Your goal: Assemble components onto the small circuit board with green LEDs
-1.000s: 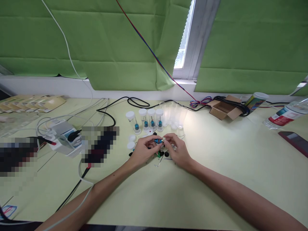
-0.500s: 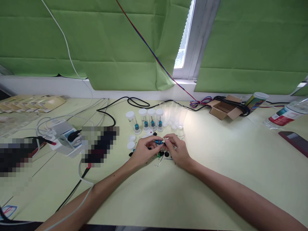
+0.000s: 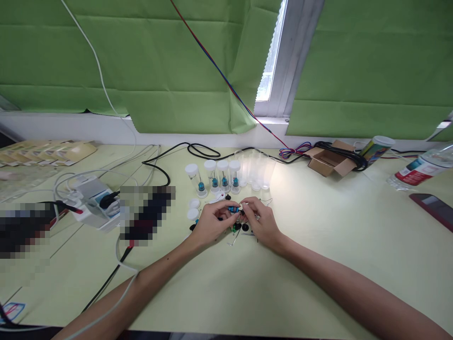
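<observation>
My left hand (image 3: 215, 221) pinches a small shiny blue metal part (image 3: 233, 209) between thumb and fingers. Close against it, my right hand (image 3: 262, 223) has its thumb and fingertips pressed together at the part's right end; what they grip is too small to make out. Beneath and around both hands lie small loose pieces: a black round piece (image 3: 245, 227), a green piece (image 3: 234, 228) and a thin bent metal rod (image 3: 233, 240). Behind the hands stand several clear tubes (image 3: 224, 177) with white caps, each with a blue part inside.
Clear empty-looking tubes (image 3: 265, 174) stand behind my right hand. White lids (image 3: 193, 214) lie left of my left hand. A white power box (image 3: 92, 203) with cables is at left. An open cardboard box (image 3: 331, 163), a bottle (image 3: 421, 170) and a phone (image 3: 433, 208) are at right.
</observation>
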Tool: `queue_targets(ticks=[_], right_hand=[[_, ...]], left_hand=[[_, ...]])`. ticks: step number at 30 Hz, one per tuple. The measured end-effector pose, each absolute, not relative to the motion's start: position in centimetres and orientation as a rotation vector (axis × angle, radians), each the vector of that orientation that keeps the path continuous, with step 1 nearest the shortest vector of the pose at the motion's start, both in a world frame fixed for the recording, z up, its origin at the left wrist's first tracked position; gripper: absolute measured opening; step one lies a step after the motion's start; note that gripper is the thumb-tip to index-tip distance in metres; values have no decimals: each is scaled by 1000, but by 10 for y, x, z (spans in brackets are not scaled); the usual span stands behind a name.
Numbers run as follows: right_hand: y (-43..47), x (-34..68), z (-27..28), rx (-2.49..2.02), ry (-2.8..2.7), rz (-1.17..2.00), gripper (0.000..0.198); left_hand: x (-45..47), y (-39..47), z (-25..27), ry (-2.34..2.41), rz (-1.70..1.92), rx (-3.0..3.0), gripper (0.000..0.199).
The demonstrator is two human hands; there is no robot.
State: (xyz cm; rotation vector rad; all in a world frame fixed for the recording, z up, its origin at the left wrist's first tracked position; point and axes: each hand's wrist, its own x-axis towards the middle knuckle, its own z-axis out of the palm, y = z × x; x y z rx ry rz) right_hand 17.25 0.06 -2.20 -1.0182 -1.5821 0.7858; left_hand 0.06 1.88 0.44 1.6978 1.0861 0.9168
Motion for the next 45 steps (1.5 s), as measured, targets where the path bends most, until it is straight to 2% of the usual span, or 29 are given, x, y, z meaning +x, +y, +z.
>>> queue_targets(ticks=[11, 45], right_hand=[[-3, 172, -14, -1023, -1594, 572, 11], [-1, 174, -20, -1045, -1641, 660, 18]], left_hand=[[2, 19, 8, 1075, 973, 1548, 30], [1, 18, 6, 1070, 916, 1640, 29]])
